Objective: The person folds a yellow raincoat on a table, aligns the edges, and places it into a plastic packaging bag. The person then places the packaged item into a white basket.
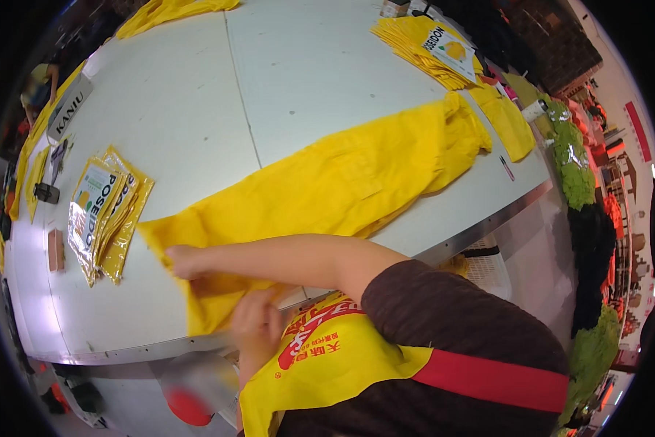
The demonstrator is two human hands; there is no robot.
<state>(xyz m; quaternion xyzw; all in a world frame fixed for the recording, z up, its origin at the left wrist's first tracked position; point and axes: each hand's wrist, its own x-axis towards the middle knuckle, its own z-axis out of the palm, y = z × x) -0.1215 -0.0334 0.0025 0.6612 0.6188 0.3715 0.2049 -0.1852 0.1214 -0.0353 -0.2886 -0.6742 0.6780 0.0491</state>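
Observation:
A long yellow garment lies stretched across the white table, folded lengthwise, with wrinkles at its right end. My right arm reaches across to the left, and my right hand is closed on the garment near its left end. Closer to my body, my left hand is by the garment's lower left corner at the table edge. Motion smears its fingers, so their hold cannot be made out. A yellow apron with a red strap covers my front.
Left of the garment lie several clear-fronted yellow packages. Another stack of yellow packages sits at the far right, near a folded yellow piece. A pen lies near the right edge. A small brown block stands at left.

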